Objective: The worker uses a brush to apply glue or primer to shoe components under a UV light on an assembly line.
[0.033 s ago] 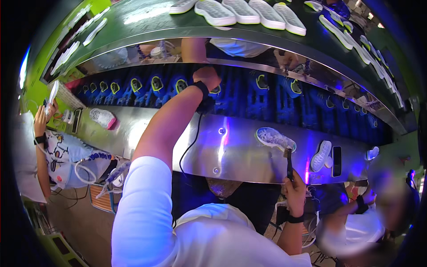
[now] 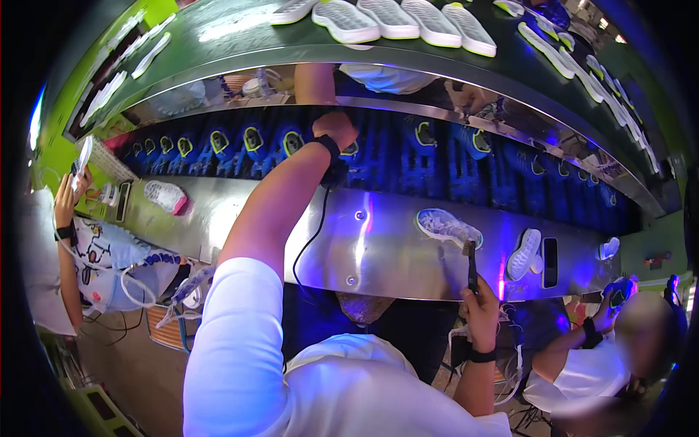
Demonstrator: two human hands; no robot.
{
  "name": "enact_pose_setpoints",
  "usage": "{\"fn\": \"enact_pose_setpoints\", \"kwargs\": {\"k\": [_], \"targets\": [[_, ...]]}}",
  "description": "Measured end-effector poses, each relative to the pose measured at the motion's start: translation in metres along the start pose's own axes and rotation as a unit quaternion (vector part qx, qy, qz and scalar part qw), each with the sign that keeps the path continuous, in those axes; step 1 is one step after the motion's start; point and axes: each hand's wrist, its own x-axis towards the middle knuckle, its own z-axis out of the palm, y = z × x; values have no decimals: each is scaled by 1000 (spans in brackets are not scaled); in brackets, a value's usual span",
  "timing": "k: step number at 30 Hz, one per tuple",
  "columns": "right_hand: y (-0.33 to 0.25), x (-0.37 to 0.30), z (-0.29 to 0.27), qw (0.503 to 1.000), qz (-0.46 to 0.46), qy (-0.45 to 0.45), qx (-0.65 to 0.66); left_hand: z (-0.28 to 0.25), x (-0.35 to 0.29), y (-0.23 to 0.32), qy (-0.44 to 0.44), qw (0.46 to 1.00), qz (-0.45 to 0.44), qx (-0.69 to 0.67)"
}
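My left hand reaches into the dark trough of the conveyor, just over a blue shoe with a yellow-green collar edge. Its fingers are turned away and hidden, so I cannot tell whether they grip the shoe. In my right hand is a dark-handled brush, held upright near the bench's front edge. The brown brush head is at the right end of a white shoe sole, which lies on the metal bench. That sole's upper face looks patchy and whitish.
Several blue shoes stand along the trough. White soles line the green upper shelf. Right on the bench lie another sole and a phone; a pink-ended sole lies left. Co-workers sit either side.
The co-worker on the right now shows a raised hand holding a blue shoe. The whole view has shifted slightly; my hands and the brush keep their places.
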Motion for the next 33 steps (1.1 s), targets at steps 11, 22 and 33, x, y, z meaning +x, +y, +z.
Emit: {"fn": "enact_pose_setpoints", "kwargs": {"k": [11,22,33], "targets": [[46,41,13,990,-47,-32,132,-6,8,79,104,966,226,65],[49,48,16,983,-84,-38,156,36,14,154,95,962,241,-90],[69,47,6,986,-73,-30,149,-32,-108,66,-71,786,155,-594]]}}
